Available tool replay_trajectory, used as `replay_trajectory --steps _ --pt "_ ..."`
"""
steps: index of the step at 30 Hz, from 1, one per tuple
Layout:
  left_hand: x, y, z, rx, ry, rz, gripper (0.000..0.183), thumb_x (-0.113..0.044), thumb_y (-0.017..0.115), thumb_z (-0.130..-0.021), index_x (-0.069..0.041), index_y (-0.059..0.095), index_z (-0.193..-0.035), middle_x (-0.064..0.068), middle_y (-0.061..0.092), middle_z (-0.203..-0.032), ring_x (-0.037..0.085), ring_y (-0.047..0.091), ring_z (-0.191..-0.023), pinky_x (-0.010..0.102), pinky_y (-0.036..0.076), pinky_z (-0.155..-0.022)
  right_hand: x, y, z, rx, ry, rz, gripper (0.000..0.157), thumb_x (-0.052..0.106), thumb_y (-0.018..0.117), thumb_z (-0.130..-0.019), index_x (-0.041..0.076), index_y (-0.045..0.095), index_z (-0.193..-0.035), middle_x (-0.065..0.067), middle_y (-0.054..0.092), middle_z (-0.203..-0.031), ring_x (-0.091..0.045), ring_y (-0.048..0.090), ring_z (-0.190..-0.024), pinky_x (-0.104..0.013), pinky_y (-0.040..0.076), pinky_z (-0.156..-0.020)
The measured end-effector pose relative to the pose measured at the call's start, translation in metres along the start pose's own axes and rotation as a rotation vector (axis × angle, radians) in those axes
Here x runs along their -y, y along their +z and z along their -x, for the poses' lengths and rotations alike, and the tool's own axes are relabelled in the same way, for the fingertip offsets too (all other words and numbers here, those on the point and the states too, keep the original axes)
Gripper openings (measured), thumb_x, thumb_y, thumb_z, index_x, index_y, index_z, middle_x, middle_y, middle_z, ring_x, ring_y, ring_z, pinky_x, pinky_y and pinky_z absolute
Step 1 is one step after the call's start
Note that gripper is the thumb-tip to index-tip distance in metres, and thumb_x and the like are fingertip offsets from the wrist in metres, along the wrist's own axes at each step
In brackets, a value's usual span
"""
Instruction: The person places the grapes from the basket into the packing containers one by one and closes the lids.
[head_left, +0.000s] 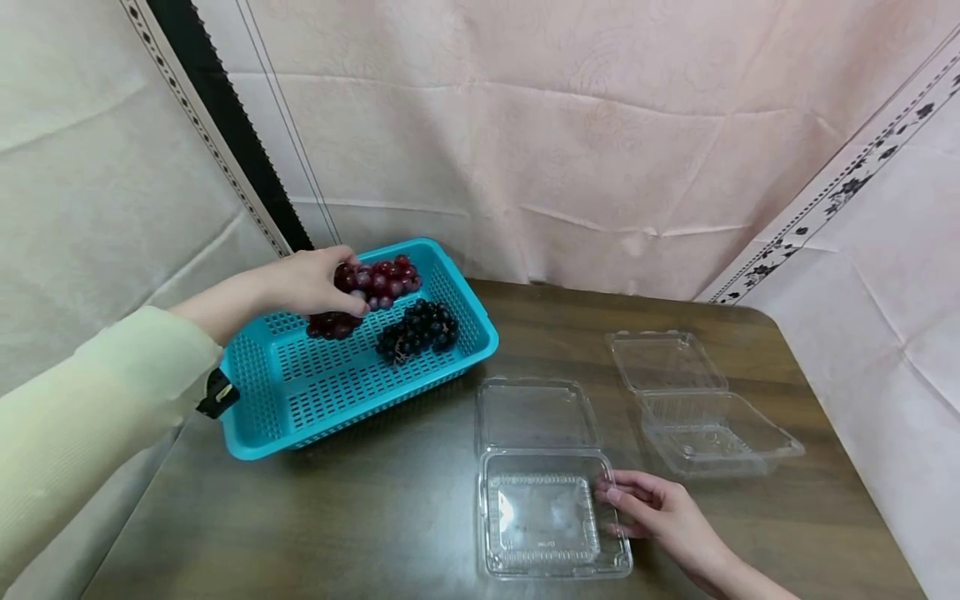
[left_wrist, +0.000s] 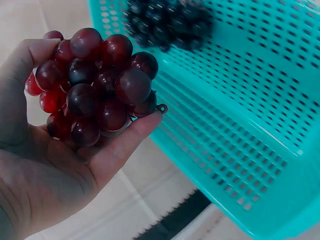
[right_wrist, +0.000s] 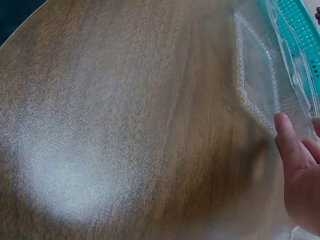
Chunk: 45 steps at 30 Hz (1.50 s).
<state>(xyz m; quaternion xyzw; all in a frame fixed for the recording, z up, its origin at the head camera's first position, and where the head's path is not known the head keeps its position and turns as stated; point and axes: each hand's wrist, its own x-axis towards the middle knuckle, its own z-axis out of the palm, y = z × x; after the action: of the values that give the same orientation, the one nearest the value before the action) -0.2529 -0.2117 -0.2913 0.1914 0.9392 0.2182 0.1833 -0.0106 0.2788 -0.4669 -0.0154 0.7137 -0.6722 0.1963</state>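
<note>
My left hand (head_left: 307, 279) has its fingers clamped on red grapes (left_wrist: 95, 92) over the far left side of the blue basket (head_left: 258, 392), where dark grapes (head_left: 418, 327) lie to the right. My right hand (head_left: 660, 515) touches the right wall of the near clear box (head_left: 543, 517), though I cannot tell whether its fingers pinch it; a 2nd clear box (head_left: 697, 442) stands open farther right on the desk (head_left: 360, 517).
</note>
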Motion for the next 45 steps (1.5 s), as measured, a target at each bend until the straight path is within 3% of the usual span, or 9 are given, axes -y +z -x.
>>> replay_trajectory --steps 10,22,31,45 --pt "-0.044 0.005 0.000 0.022 0.117 0.005 0.065 -0.036 0.078 -0.092 -0.007 0.049 -0.143 0.020 0.065 -0.133 0.032 0.065 -0.113 0.054 0.057 -0.093 -0.002 0.001 0.002 -0.026 0.006 0.010 0.053 0.009 0.059 -0.110 -0.024 0.041 -0.147 -0.032 0.060 -0.144 -0.008 0.070 -0.121 -0.040 0.063 -0.092" --pt "-0.090 0.022 -0.008 0.060 0.196 0.052 0.059 -0.037 0.081 -0.089 -0.012 0.054 -0.136 0.011 0.065 -0.132 0.027 0.062 -0.117 0.050 0.056 -0.099 -0.001 0.001 0.003 -0.029 -0.006 0.005 0.053 0.008 0.058 -0.111 -0.025 0.039 -0.147 -0.030 0.062 -0.143 -0.008 0.070 -0.120 -0.040 0.063 -0.092" --pt "-0.125 0.044 -0.006 0.165 0.242 0.111 0.062 -0.041 0.082 -0.088 -0.017 0.053 -0.137 0.007 0.067 -0.128 0.025 0.064 -0.114 0.044 0.060 -0.093 0.000 0.003 0.003 -0.041 -0.005 0.005 0.053 0.008 0.059 -0.110 -0.026 0.041 -0.146 -0.031 0.063 -0.142 -0.008 0.070 -0.120 -0.040 0.063 -0.091" --pt "-0.159 0.087 0.001 0.306 0.294 0.228 0.057 -0.039 0.083 -0.088 -0.020 0.054 -0.134 0.002 0.065 -0.126 0.019 0.064 -0.113 0.037 0.060 -0.090 0.001 0.003 0.003 -0.054 0.033 -0.015 0.054 0.010 0.060 -0.110 -0.024 0.041 -0.148 -0.027 0.063 -0.143 -0.007 0.069 -0.121 -0.041 0.063 -0.093"
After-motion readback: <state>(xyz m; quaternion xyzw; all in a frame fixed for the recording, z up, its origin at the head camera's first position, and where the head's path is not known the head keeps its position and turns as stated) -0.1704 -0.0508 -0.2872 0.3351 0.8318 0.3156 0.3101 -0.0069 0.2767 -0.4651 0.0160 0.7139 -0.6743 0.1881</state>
